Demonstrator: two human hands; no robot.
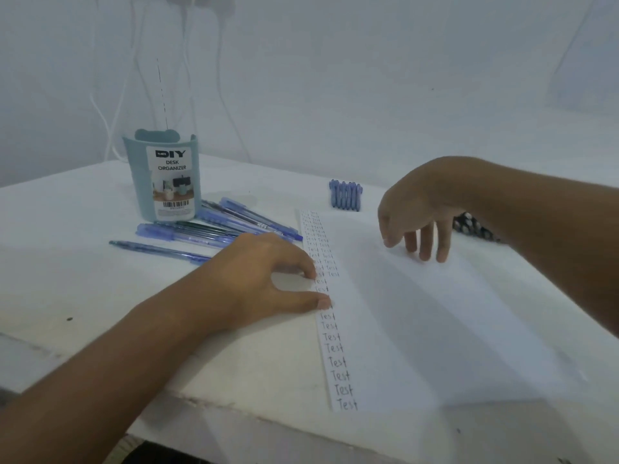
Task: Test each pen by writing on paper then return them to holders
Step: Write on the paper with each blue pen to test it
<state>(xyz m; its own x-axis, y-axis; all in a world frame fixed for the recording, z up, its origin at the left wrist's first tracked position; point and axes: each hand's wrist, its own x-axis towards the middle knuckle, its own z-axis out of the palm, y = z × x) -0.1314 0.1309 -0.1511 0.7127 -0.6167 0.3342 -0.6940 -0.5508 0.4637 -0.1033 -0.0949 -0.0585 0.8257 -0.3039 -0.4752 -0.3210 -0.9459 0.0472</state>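
A white paper sheet lies on the table, its left margin filled with rows of the word "Test". My left hand rests at the paper's left edge, thumb and fingertips touching the written strip, holding no pen. My right hand hovers over the sheet's upper part, fingers hanging down, tips touching or just above the paper. Several blue pens lie loose on the table left of the sheet. A teal desk organizer labelled "DIY" stands upright behind them.
A row of blue pen caps lies beyond the paper's top edge. A dark beaded object shows behind my right forearm. White cables hang on the wall at the back. The table's front edge runs below the paper.
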